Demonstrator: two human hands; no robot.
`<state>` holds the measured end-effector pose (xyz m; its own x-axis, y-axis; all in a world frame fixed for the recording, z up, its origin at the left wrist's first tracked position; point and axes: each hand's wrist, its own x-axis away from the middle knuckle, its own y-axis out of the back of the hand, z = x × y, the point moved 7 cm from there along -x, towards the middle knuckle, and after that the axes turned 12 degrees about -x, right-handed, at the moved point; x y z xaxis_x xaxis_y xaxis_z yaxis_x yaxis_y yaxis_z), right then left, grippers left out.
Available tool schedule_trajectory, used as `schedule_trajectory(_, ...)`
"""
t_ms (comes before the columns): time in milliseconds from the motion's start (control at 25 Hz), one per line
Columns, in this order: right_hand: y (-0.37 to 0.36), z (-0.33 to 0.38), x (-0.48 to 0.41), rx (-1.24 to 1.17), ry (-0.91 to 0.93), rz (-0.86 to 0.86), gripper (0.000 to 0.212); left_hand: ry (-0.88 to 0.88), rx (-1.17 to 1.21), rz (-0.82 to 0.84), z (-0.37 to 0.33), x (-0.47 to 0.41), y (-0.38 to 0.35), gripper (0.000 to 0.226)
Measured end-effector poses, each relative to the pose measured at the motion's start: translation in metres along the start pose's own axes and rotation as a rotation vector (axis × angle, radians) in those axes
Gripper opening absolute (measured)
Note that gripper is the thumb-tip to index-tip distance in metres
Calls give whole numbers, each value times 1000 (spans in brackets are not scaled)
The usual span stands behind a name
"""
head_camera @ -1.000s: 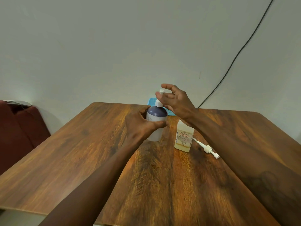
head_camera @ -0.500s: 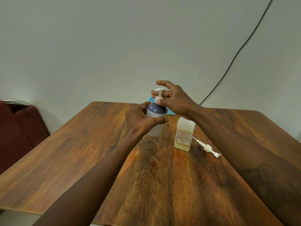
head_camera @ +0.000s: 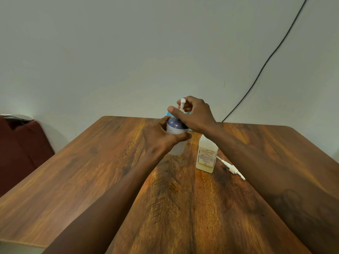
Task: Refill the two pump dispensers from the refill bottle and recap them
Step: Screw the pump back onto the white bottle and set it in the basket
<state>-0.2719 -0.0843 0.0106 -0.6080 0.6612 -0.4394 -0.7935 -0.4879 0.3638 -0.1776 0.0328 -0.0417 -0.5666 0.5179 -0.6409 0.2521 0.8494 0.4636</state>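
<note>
Gripping one purple dispenser [head_camera: 177, 125] with left hand [head_camera: 161, 136], right hand [head_camera: 196, 114] pinching its white pump [head_camera: 182, 104], one yellow bottle [head_camera: 206, 156], one loose pump [head_camera: 233, 169]

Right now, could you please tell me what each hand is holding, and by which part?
The left hand grips the purple-topped dispenser around its body; the right hand pinches its white pump head at the top.
</note>
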Motion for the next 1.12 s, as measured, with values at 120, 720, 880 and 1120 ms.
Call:
schedule_trajectory(120,-6,-4,4,-338,-141,251,75,7,12,2,5,-5,-1,71)
schedule_trajectory(720,10,14,6,111,355,-324,36,23,30,-41,7,-18,-11,65)
schedule_trajectory(880,8,12,-8,215,410,-278,27,20,35,-41,10,-30,-20,56)
schedule_trajectory(1120,16,0,-74,180,169,-103,51,11,8,-24,23,-78,-41,58)
